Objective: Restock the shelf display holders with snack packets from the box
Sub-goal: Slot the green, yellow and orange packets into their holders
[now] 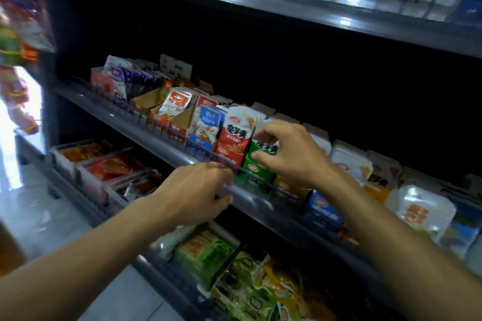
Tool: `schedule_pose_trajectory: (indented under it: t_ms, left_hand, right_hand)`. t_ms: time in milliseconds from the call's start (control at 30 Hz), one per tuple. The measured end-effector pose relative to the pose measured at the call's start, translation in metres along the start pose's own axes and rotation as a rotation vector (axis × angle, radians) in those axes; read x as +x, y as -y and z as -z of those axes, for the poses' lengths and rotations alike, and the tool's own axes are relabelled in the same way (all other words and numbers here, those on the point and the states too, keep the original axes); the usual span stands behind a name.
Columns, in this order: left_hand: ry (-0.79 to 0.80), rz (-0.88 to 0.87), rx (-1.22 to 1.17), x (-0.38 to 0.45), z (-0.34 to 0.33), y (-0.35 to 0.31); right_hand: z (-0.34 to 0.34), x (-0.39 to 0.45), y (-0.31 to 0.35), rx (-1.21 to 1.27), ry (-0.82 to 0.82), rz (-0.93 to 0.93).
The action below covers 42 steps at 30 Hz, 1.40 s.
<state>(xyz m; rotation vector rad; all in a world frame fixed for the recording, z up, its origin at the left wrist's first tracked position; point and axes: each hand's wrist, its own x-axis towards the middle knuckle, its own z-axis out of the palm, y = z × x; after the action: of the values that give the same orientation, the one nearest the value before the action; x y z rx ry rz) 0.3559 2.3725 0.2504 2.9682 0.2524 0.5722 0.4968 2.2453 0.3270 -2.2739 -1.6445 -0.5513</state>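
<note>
On the middle shelf (167, 126), the right hand (292, 154) pinches the green packet (257, 161) — glossy, white-topped, upright in its holder beside a red packet (234, 135) — while the left hand (194, 190), fingers loosely curled, holds nothing at the shelf's rail.

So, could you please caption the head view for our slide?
Right hand at the green packets, left hand on the middle shelf's front rail.

Green snack packets (257, 164) upright in shelf holder, beside red packets (234, 135).
</note>
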Motion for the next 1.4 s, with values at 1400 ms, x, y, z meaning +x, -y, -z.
schedule_pose_trajectory:
  t_ms: [1400]
  left_hand:
    - [0.263, 0.639, 0.222, -0.423, -0.159, 0.452]
  right_hand:
    - [-0.61, 0.172, 0.443, 0.336, 0.963, 0.411]
